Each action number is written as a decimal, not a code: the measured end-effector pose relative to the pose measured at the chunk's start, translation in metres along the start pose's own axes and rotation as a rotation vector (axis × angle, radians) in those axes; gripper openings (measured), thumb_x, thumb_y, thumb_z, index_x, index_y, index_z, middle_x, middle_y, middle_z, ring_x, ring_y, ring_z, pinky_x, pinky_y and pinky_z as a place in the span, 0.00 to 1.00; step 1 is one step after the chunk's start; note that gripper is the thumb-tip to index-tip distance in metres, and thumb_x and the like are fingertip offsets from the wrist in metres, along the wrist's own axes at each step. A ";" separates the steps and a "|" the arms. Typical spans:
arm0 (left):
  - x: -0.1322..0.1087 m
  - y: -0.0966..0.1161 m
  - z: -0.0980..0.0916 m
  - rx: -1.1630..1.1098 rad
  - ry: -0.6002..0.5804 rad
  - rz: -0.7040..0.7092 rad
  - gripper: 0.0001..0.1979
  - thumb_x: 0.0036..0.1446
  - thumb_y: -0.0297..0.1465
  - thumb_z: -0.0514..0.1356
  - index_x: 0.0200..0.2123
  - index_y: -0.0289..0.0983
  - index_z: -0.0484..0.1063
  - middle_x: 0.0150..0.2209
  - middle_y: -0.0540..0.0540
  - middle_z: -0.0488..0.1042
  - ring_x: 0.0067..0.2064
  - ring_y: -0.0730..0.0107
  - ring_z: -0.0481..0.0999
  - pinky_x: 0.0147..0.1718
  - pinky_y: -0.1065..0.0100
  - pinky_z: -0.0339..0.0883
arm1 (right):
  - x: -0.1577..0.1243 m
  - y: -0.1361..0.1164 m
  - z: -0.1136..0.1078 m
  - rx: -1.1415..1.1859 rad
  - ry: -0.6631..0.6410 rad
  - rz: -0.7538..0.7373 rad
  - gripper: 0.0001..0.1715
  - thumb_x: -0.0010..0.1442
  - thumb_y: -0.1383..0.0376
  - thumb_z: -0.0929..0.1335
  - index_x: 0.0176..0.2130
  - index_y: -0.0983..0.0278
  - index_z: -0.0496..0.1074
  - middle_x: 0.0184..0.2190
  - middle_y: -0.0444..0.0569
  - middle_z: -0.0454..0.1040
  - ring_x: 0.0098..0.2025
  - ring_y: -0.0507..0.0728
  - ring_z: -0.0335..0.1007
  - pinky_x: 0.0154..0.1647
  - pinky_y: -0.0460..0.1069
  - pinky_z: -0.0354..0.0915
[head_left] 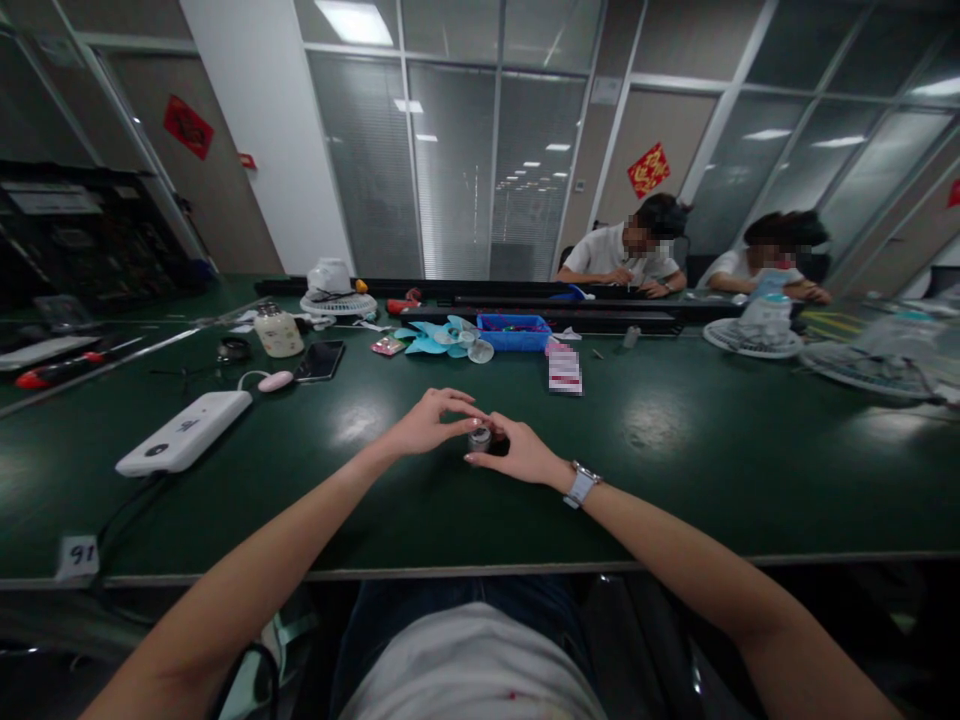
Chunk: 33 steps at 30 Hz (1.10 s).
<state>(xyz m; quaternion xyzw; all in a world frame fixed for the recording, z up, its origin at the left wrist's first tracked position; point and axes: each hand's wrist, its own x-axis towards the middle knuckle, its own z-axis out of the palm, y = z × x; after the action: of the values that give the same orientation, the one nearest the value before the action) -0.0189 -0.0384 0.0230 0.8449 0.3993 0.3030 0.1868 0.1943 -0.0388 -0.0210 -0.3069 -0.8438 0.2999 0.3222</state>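
Note:
Over the green table, a small grey metal cylinder [480, 438] stands between my two hands. My right hand [523, 452] curves around it from the right, thumb on the near side and fingers on the far side. From the left, my left hand [431, 422] reaches over, its thumb and forefinger closing at the cylinder's upper edge. The fingertips hide part of the piece, so its exact kind is unclear.
Beyond my hands lie light-blue fan blades [439, 338], a blue bin [514, 332] and a pink-edged card [564, 370]. To the left are a white power strip [187, 432], a phone [320, 361] and a cream bottle [278, 331]. Two people sit across the table.

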 end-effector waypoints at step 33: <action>-0.007 -0.067 -0.066 0.280 0.262 -0.544 0.12 0.48 0.42 0.68 0.31 0.41 0.82 0.31 0.43 0.83 0.38 0.51 0.81 0.36 0.62 0.68 | 0.003 -0.002 0.001 0.043 0.002 0.052 0.23 0.52 0.50 0.74 0.38 0.62 0.67 0.37 0.48 0.77 0.38 0.57 0.75 0.40 0.52 0.71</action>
<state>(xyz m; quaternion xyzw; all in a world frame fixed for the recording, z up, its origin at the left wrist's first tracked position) -0.1040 0.0020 0.0321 0.6786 0.6687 0.2903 0.0902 0.1917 -0.0382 -0.0194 -0.3223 -0.8284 0.3260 0.3218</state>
